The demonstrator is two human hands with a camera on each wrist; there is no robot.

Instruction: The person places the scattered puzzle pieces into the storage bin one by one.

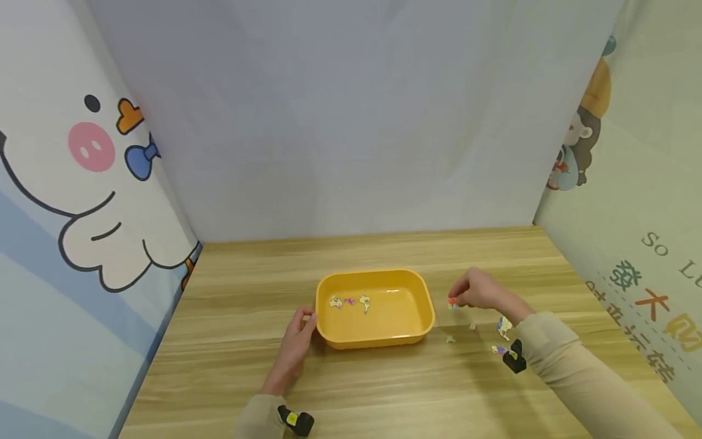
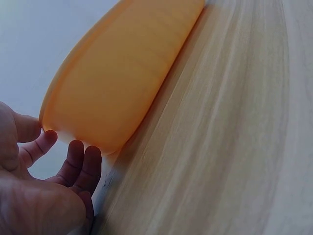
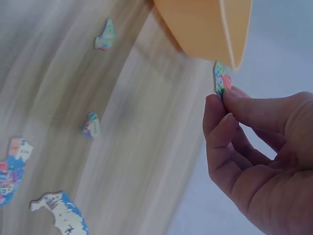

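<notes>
A yellow plastic tray (image 1: 376, 341) stands on the wooden table. My left hand (image 1: 295, 344) is at its left end; in the left wrist view the thumb and index finger pinch the rim while the other fingertips lie by the outer wall. To the right of the tray, my right hand (image 1: 478, 289) pinches a small colourful puzzle piece (image 3: 221, 79) between thumb and index finger, raised off the table near the tray's right end. Inside the tray, toward its left, lie two cream pieces (image 1: 365, 302) and a small purple piece (image 1: 350, 301).
On the table right of the tray lie a small greenish piece (image 3: 106, 35), another small piece (image 3: 91, 125), a curved cream-and-blue piece (image 3: 61, 210) and a multicoloured piece (image 3: 14, 169). Grey cloth (image 1: 351, 122) hangs behind the table, with printed cloths at both sides.
</notes>
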